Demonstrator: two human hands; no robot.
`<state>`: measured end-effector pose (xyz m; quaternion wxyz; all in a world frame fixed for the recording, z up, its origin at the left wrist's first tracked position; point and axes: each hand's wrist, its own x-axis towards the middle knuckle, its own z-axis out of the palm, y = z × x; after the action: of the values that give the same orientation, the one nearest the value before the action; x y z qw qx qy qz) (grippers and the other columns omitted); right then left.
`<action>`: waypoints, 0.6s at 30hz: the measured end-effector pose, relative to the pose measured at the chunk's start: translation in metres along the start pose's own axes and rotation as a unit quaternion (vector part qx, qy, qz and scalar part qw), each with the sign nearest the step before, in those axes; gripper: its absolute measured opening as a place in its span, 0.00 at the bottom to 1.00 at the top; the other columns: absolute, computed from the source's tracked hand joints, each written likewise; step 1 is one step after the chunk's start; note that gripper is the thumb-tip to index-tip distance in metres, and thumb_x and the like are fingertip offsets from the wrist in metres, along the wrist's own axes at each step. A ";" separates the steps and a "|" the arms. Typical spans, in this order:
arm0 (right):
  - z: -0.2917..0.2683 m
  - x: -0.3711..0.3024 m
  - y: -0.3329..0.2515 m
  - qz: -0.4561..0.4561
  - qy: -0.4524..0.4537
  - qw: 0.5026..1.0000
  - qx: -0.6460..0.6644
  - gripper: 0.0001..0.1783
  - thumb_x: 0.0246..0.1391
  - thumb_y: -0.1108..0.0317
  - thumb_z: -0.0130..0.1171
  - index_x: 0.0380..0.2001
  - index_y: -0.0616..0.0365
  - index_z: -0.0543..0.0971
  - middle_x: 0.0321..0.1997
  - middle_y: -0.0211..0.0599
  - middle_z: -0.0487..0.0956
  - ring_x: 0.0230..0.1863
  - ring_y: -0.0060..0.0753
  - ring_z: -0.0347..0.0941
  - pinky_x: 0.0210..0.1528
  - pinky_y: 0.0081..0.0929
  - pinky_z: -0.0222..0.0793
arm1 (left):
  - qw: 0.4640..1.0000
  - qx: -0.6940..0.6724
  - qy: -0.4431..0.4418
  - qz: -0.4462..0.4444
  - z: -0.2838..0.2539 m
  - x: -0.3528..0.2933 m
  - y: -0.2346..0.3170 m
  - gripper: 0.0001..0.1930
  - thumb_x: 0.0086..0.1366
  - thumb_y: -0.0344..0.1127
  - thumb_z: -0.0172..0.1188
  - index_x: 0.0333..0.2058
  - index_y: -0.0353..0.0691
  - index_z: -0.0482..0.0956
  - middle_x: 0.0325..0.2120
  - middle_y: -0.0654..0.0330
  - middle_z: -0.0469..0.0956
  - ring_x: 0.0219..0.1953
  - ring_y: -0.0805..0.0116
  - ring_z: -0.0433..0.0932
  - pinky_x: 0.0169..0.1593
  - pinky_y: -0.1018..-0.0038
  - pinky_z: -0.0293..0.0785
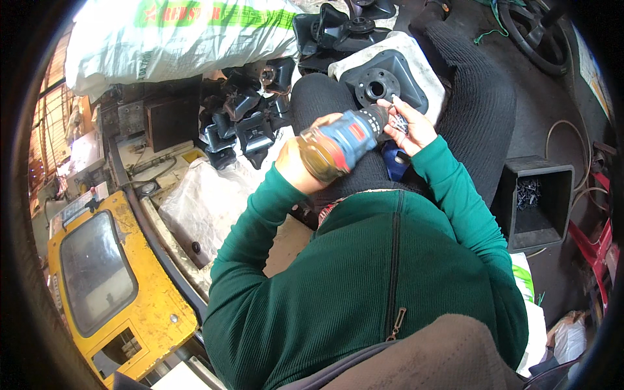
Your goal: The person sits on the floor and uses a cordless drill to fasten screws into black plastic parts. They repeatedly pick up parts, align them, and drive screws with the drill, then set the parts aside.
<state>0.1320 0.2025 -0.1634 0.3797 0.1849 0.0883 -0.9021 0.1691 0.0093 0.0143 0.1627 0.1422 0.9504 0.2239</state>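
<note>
My left hand (300, 162) is closed round the grip of a blue cordless drill (354, 135), which is slightly blurred. The drill's chuck points up and right at a black square plastic part (409, 84) with a round, holed collar in its middle. That part lies on a white pad (429, 58) between my knees. My right hand (419, 130) holds several small silver screws (399, 123) in its curled fingers. Its thumb and fingertip are at the collar's near edge, beside the chuck; whether a screw sits on the drill tip is too small to tell.
More black moulded parts (255, 133) are heaped left of my knee, with others (331, 27) beyond. A large white sack (182, 45) lies far left. On the right stands a dark open box (536, 224) with screws inside. A yellow machine panel (143, 286) is at near left.
</note>
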 end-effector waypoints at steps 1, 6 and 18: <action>0.006 -0.001 0.001 0.003 0.027 1.000 -0.005 0.18 0.59 0.60 0.49 0.43 0.67 0.72 0.35 0.35 0.76 0.27 0.19 0.73 0.29 0.19 0.78 | 1.000 0.000 -0.015 -0.014 0.001 0.000 0.001 0.36 0.42 0.42 0.70 0.52 0.47 0.66 0.35 0.57 0.78 0.35 0.55 0.79 0.39 0.67 0.75; -0.006 0.009 0.005 0.005 0.022 1.000 -0.004 0.16 0.60 0.60 0.47 0.39 0.63 0.73 0.40 0.42 0.76 0.27 0.21 0.72 0.33 0.24 0.79 | 0.999 0.002 -0.029 -0.017 -0.008 0.009 0.012 0.37 0.40 0.42 0.70 0.52 0.46 0.66 0.35 0.56 0.79 0.36 0.56 0.79 0.41 0.68 0.75; -0.011 0.018 -0.025 -0.199 0.271 0.898 -0.285 0.17 0.56 0.55 0.53 0.34 0.58 0.80 0.17 0.17 0.63 0.16 0.09 0.54 0.14 0.12 0.50 | 0.996 -0.011 -0.011 -0.084 -0.021 0.052 -0.029 0.28 0.45 0.38 0.70 0.44 0.35 0.71 0.40 0.53 0.76 0.42 0.60 0.76 0.47 0.68 0.72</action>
<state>0.1050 0.2117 -0.1801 0.1902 0.2846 0.4760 -0.8101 0.1080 -0.0058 0.0054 0.1931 0.0621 0.9545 0.2187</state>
